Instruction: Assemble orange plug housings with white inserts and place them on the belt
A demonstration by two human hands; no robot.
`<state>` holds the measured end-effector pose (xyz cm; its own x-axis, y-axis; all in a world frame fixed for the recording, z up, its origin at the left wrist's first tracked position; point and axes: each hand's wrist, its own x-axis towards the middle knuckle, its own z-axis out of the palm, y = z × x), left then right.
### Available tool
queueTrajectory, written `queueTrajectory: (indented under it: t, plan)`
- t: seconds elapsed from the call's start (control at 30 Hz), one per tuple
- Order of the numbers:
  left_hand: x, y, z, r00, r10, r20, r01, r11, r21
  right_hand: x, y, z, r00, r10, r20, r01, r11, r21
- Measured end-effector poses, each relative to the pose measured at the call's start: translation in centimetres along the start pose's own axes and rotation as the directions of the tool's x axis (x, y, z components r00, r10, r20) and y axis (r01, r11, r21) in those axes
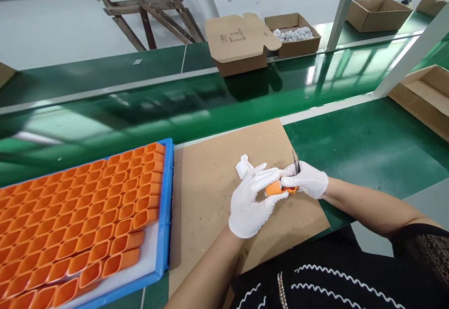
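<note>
Both my hands wear white gloves and meet over the cardboard sheet. My left hand (250, 201) closes around an orange plastic sleeve (273, 188), thumb on the near side and fingers across the far side. Closed around a pair of scissors, my right hand (308, 180) presses its fingertips against the sleeve's right end. The dark metal scissor blades (296, 163) point up and away from me, and an orange part, seemingly the handle, shows below my fingers. Just beyond my left fingers lies a crumpled white scrap (242, 166). The sleeve's far side is hidden by my fingers.
To the left, a blue tray (164, 225) holds rows of orange sleeves (105, 201) standing on end. The cardboard sheet (206, 197) covers the green bench. Beyond runs a shiny green conveyor (168, 112). Behind it are a carton (242, 42) and a box of white pieces (298, 47).
</note>
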<state>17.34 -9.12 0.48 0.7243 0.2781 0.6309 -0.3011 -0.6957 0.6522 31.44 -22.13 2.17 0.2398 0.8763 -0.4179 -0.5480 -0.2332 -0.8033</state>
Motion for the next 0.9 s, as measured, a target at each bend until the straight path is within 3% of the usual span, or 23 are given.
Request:
queueTrajectory:
  t: [0.13, 0.3, 0.53, 0.67, 0.8, 0.87, 0.9]
  plan:
    - [-0.2, 0.5, 0.3, 0.998, -0.051, -0.041, 0.055, 0.994, 0.096, 0.9, 1.6, 0.2, 0.996, 0.090, -0.004, -0.089, 0.990, 0.113]
    - [-0.8, 0.2, 1.2, 0.997, -0.062, -0.052, 0.062, 0.998, 0.011, 1.6, 3.3, 0.8, 0.989, 0.142, 0.045, -0.147, 0.978, 0.148]
    - [-0.5, 0.1, 1.0, 0.996, -0.025, -0.084, 0.026, 1.000, 0.017, 1.9, 3.1, 0.7, 0.989, 0.117, 0.089, -0.130, 0.979, 0.154]
    - [-0.1, 0.3, 0.9, 0.988, -0.115, -0.100, 0.126, 0.985, 0.114, 0.9, 2.4, 0.4, 0.990, 0.061, 0.130, -0.075, 0.992, 0.105]
    - [0.0, 0.0, 1.5, 0.978, -0.202, -0.053, 0.207, 0.973, 0.101, 0.5, 1.2, -0.5, 0.996, -0.002, -0.086, -0.013, 0.984, -0.178]
    - [0.0, -0.4, 1.9, 0.965, -0.254, -0.068, 0.260, 0.958, 0.122, 1.0, -0.1, -1.4, 0.970, -0.113, -0.216, 0.031, 0.936, -0.351]
    - [0.0, -0.5, 2.1, 0.955, -0.277, -0.102, 0.289, 0.948, 0.134, 1.4, -0.9, -1.9, 0.934, -0.215, -0.286, 0.057, 0.879, -0.473]
